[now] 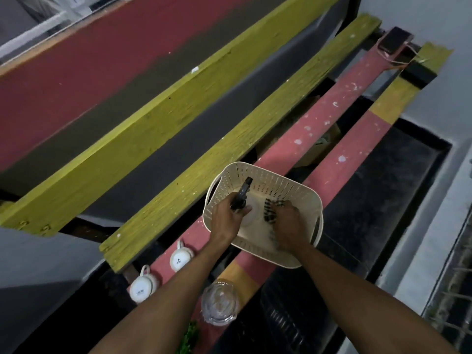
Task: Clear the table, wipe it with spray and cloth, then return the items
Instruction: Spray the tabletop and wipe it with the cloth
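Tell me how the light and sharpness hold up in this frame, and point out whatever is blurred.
Head view: dim, flat light, with no glare or hard shadows. Head view: the right hand and the checked cloth in the basket are smeared by motion, while the left hand gripping the spray bottle is sharper. Head view: a white mug is crisp enough to show print.

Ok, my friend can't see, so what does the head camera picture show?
Two hands reach into a cream basket on painted planks: the left hand holds a spray bottle, the right hand grips a striped cloth. Two white cups and a glass jar sit nearer.
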Demonstrator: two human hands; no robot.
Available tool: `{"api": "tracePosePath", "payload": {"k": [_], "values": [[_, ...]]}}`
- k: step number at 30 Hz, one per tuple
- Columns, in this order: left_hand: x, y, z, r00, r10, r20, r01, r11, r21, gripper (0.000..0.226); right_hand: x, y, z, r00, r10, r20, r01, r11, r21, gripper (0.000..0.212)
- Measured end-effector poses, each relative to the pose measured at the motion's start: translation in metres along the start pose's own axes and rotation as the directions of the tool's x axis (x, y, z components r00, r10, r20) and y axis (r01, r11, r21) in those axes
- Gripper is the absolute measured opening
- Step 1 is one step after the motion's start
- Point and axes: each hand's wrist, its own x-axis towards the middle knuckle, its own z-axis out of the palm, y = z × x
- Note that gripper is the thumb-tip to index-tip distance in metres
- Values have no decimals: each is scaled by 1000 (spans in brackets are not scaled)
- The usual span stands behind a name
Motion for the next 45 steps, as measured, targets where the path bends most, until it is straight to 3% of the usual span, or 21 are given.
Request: {"api": "tracePosePath", "payload": {"k": [2,6,11,14,16,20,21,22,27,30,34,38,41,45], "values": [[-7,9,-8,997,52,-49,-53,998,-31,40,-2,-7,-12,998,12,-67,-6,996,93,24],[-30,30,-41,987,100,-122,-122,974,-188,34,-21,-34,-46,979,23,-203,34,961,273,28],[-98,68,-108,954,118,-277,-215,911,-352,34,-54,-92,-98,964,82,-254,7,944,330,47],[-150,76,-156,910,140,-390,-280,901,-330,41,-90,-148,-126,960,13,-279,89,933,350,46],[-187,74,-189,902,78,-424,-254,891,-376,47,-115,-186,-133,956,-38,-290,145,923,356,45],[-259,40,-258,839,14,-543,-270,878,-396,40,-182,-265,-124,950,-156,-271,255,887,385,46],[-333,-8,-313,789,-45,-613,-260,879,-399,35,-254,-327,-95,937,-265,-226,335,867,370,47],[-350,-20,-332,761,-68,-645,-261,878,-400,32,-274,-348,-92,931,-300,-206,358,859,367,47],[-416,-75,-401,659,-187,-729,-199,890,-409,25,-351,-433,-50,914,-385,-128,404,838,367,49],[-483,-140,-459,583,-207,-785,-176,912,-371,38,-432,-498,-13,881,-468,-73,464,819,337,49],[-547,-204,-514,600,-261,-756,-141,896,-421,43,-503,-558,21,854,-521,-21,500,807,315,50],[-581,-241,-546,653,-277,-705,-117,883,-455,17,-540,-586,42,854,-521,2,497,816,295,49],[-585,-262,-554,646,-336,-685,-41,881,-471,29,-544,-592,50,861,-508,5,489,831,267,48],[-575,-273,-555,620,-303,-724,9,925,-380,44,-536,-597,57,871,-491,13,473,846,245,48]]}}
